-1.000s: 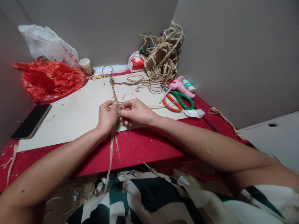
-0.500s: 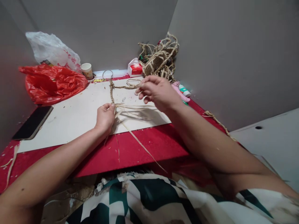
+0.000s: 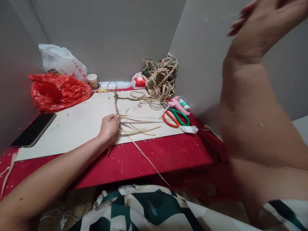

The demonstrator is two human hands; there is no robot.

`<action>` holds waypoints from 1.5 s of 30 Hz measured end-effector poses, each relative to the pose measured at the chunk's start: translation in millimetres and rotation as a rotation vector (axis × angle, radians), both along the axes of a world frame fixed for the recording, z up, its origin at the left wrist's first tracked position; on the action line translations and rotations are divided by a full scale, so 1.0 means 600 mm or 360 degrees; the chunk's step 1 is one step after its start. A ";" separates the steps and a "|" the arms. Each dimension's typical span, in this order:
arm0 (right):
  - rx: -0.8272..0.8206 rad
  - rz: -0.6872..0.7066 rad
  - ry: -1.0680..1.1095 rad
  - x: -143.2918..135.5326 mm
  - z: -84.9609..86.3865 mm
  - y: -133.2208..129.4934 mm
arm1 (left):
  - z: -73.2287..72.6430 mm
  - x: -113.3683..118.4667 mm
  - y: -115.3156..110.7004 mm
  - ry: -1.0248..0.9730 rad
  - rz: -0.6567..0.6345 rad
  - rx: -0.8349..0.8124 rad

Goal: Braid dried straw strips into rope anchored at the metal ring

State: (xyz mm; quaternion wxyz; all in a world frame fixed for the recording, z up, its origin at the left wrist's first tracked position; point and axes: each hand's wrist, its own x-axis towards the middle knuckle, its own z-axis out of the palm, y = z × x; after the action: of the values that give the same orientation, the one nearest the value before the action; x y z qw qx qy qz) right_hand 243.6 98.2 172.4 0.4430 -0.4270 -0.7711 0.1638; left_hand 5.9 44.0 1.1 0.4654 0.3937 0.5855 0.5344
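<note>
left hand [image 3: 109, 127] pinched the braid [image 3: 116, 104]; right hand [image 3: 269, 24], hold indeterminable, stood well apart. braiding seemed underway, next needing strands [image 3: 142, 131] beside left hand.

prob. a craft wkspace: grey walls [image 3: 115, 38], red-covered tbl [image 3: 156, 155] w/ glue gun [image 3: 178, 105], scissors [image 3: 177, 119], rope pile [image 3: 160, 77]

The table covering [image 3: 173, 157] is red cloth with a matt face. The sheet [image 3: 74, 138] on it is pale, smooth and matt. The braided cord [image 3: 115, 106] is rough, fibrous and matt. At the surface's back left corner, the red bag [image 3: 60, 94] is crinkled, glossy plastic. At the back edge, the cup [image 3: 92, 81] appears to be paper. Near the right edge, the scissor handles [image 3: 184, 120] are smooth, glossy plastic.
</note>
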 end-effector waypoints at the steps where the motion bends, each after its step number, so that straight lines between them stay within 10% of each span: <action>1: 0.0013 0.0015 -0.0029 -0.013 -0.013 -0.010 | 0.001 0.000 -0.001 -0.0006 -0.0009 -0.0001; 11: -0.0241 0.0380 -0.0168 -0.162 -0.234 -0.059 | 0.009 0.000 -0.007 -0.0206 -0.0109 0.0005; 17: -0.0970 0.0435 0.0617 -0.200 -0.287 -0.070 | 0.010 0.000 -0.008 -0.0286 -0.0130 0.0033; 27: -0.0940 0.0294 0.1277 -0.147 -0.195 -0.057 | 0.010 -0.008 -0.002 -0.0367 -0.0223 -0.0032; 45: -0.1025 0.0707 0.0683 -0.082 -0.129 -0.035 | 0.011 -0.033 0.013 -0.0592 -0.0601 -0.0148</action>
State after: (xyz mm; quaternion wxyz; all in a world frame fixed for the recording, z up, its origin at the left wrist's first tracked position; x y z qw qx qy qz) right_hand 194.1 77.0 94.9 0.3915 -0.3235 -0.6444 0.5717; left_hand -14.2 51.7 8.0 0.6739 0.3692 0.4301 0.4739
